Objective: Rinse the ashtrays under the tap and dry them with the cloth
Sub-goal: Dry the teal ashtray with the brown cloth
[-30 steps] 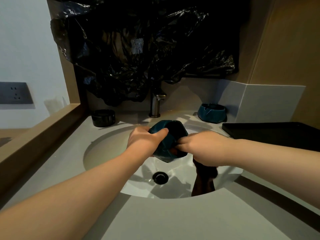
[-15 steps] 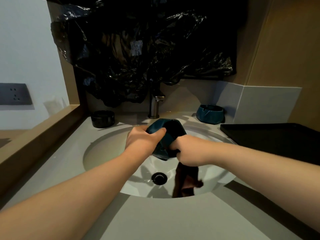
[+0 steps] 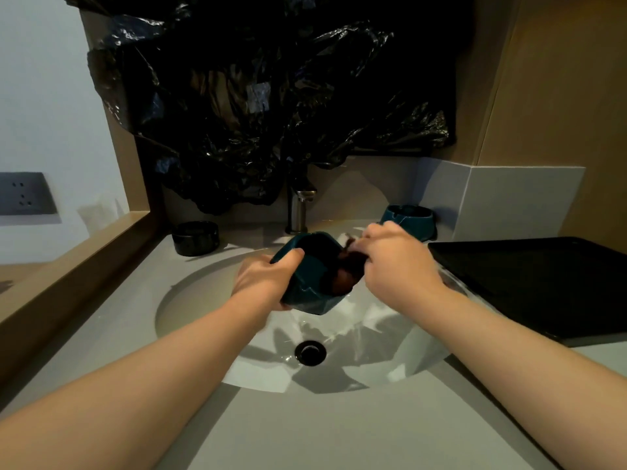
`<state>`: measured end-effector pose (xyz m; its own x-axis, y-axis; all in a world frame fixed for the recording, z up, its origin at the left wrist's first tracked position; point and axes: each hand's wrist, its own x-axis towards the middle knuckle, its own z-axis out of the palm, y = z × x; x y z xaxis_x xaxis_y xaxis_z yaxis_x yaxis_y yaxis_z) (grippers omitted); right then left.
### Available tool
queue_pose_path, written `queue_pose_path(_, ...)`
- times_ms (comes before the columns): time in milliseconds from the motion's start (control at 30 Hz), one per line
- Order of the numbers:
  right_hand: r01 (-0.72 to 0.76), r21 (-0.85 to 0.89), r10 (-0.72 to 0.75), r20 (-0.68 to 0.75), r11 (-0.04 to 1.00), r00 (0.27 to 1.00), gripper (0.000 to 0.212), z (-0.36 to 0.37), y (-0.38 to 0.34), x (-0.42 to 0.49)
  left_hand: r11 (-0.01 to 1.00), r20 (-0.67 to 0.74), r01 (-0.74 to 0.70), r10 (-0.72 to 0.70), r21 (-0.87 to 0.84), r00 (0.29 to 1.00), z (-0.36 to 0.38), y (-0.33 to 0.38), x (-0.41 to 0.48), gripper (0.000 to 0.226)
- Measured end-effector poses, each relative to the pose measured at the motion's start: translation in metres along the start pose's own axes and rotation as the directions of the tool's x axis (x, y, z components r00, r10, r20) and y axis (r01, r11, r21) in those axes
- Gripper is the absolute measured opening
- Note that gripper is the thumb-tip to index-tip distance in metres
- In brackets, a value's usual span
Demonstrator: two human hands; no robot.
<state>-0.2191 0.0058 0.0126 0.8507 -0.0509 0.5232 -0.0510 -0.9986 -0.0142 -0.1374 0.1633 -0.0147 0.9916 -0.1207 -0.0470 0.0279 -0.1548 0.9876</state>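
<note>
Over the white sink basin (image 3: pixel 203 300), my left hand (image 3: pixel 268 279) grips a teal faceted ashtray (image 3: pixel 305 283), tilted with its opening towards me. My right hand (image 3: pixel 393 266) holds a dark brown cloth (image 3: pixel 346 269) bunched up and pushed into the ashtray's bowl. A second teal ashtray (image 3: pixel 407 220) sits on the counter at the back right. A black ashtray (image 3: pixel 195 237) stands at the back left. The chrome tap (image 3: pixel 298 208) rises behind the basin; no water stream shows.
A black tray (image 3: pixel 543 283) lies on the counter at the right. Black plastic sheeting (image 3: pixel 271 96) covers the wall above the tap. A wooden ledge (image 3: pixel 68 266) borders the left side. The drain (image 3: pixel 310 351) sits at the basin's bottom.
My right hand lifted from below the ashtray to its upper right, drawing the hanging cloth up into the bowl. The ashtray turned so its opening faces me.
</note>
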Motion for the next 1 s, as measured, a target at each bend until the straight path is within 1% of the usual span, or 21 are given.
queue_pose_path(33,-0.174,0.191,0.185,-0.045,0.966,0.982,0.040,-0.004,0.006,-0.001,0.999,0.000,0.018,-0.018,-0.035,1.000,-0.001,-0.001,0.000,0.027)
queue_pose_path(67,-0.316,0.319,0.340,-0.021,0.894,0.940,0.037,-0.006,0.012,0.002,0.997,0.007,0.031,-0.031,-0.075,0.999,-0.001,-0.001,-0.001,0.025)
queue_pose_path(100,-0.439,0.415,0.463,0.047,0.797,0.885,0.032,-0.005,0.019,0.006,0.993,0.020,0.044,-0.042,-0.113,0.999,-0.001,-0.001,-0.001,0.023)
queue_pose_path(133,-0.539,0.468,0.539,0.146,0.701,0.829,0.024,-0.004,0.025,0.009,0.986,0.038,0.058,-0.052,-0.154,0.998,0.000,-0.001,-0.003,0.021)
queue_pose_path(167,-0.641,0.493,0.603,0.260,0.589,0.754,0.018,-0.002,0.027,0.012,0.976,0.061,0.075,-0.064,-0.205,0.996,0.001,-0.001,-0.003,0.019)
queue_pose_path(200,-0.735,0.496,0.638,0.389,0.463,0.664,0.020,-0.001,0.026,0.015,0.960,0.087,0.098,-0.078,-0.261,0.993,0.003,0.000,-0.004,0.018)
queue_pose_path(233,-0.791,0.501,0.620,0.509,0.350,0.597,0.032,-0.001,0.023,0.016,0.942,0.116,0.121,-0.089,-0.314,0.989,0.005,0.000,-0.005,0.019)
queue_pose_path(267,-0.811,0.507,0.580,0.580,0.294,0.573,0.048,0.003,0.021,0.016,0.925,0.145,0.140,-0.094,-0.353,0.985,0.008,-0.001,-0.006,0.023)
queue_pose_path(300,-0.799,0.508,0.547,0.590,0.322,0.595,0.060,0.007,0.018,0.015,0.917,0.170,0.149,-0.091,-0.370,0.981,0.010,-0.002,-0.007,0.027)
queue_pose_path(333,-0.767,0.503,0.530,0.556,0.399,0.640,0.066,0.010,0.014,0.014,0.919,0.192,0.144,-0.077,-0.368,0.978,0.013,-0.003,-0.008,0.030)
queue_pose_path(367,-0.720,0.487,0.524,0.494,0.494,0.694,0.064,0.014,0.012,0.013,0.924,0.211,0.129,-0.054,-0.360,0.976,0.015,-0.004,-0.009,0.032)
queue_pose_path(433,-0.629,0.401,0.489,0.402,0.666,0.774,0.049,0.018,0.010,0.011,0.934,0.232,0.091,-0.008,-0.346,0.973,0.016,-0.005,-0.011,0.032)
queue_pose_path(500,-0.583,0.322,0.466,0.373,0.746,0.802,0.041,0.016,0.013,0.015,0.945,0.271,0.082,0.007,-0.316,0.963,0.016,-0.004,-0.012,0.031)
queue_pose_path(533,-0.560,0.274,0.458,0.357,0.782,0.814,0.037,0.013,0.015,0.017,0.960,0.302,0.077,0.008,-0.268,0.953,0.016,-0.004,-0.013,0.032)
queue_pose_path(600,-0.492,0.178,0.428,0.304,0.852,0.851,0.031,0.006,0.019,0.020,0.995,0.377,0.046,-0.008,-0.093,0.926,0.015,-0.005,-0.014,0.038)
queue_pose_path(633,-0.441,0.128,0.395,0.274,0.889,0.877,0.028,0.002,0.021,0.021,1.000,0.411,0.028,-0.022,-0.010,0.912,0.015,-0.005,-0.014,0.043)
queue_pose_path(700,-0.296,0.013,0.285,0.226,0.955,0.931,0.026,-0.007,0.021,0.020,0.999,0.451,0.002,-0.026,0.054,0.892,0.013,-0.005,-0.013,0.053)
queue_pose_path(767,-0.105,-0.103,0.124,0.198,0.989,0.972,0.024,-0.011,0.021,0.017,0.997,0.446,-0.044,0.011,0.064,0.895,0.010,-0.004,-0.010,0.062)
queue_pose_path(800,-0.003,-0.163,0.035,0.194,0.987,0.980,0.022,-0.011,0.020,0.015,0.994,0.441,-0.070,0.027,0.081,0.897,0.008,-0.003,-0.008,0.065)
queue_pose_path(867,0.168,-0.243,-0.113,0.222,0.955,0.968,0.018,-0.009,0.018,0.012,0.985,0.461,-0.112,0.039,0.133,0.887,0.005,-0.002,-0.006,0.061)
queue_pose_path(1000,0.298,-0.263,-0.218,0.293,0.918,0.931,0.020,-0.008,0.014,0.012,0.961,0.521,-0.150,0.007,0.232,0.854,0.001,-0.001,-0.007,0.035)
